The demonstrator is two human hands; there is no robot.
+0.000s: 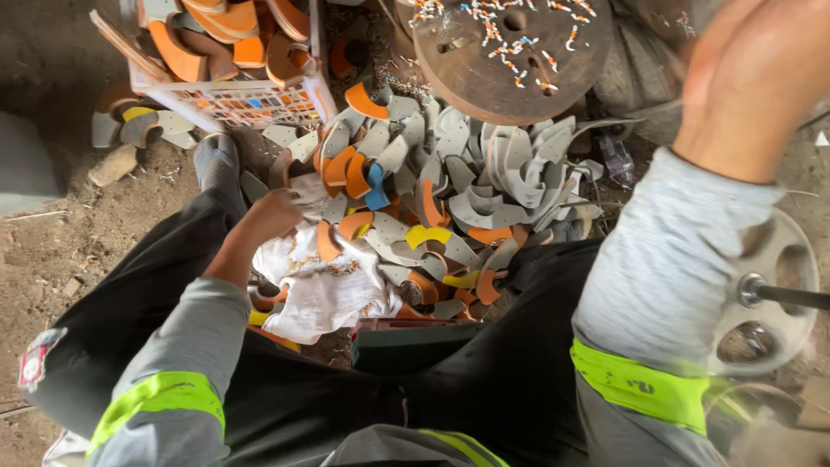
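While we sit on the dirt floor (78, 233), a wide heap of curved grey, orange and yellow cut-out pieces (450, 190) fills the ground between our legs. Beyond it stands a round rusty metal disc (510, 56) strewn with small chips, and on the right a pale spoked handwheel (774, 294). A white plastic crate (238, 99) at the top left holds orange and brown pieces. Our left hand (272, 216) is curled on a crumpled white cloth (324, 290) at the heap's near edge. Our right hand (752, 78) is raised and blurred; we cannot tell its grip.
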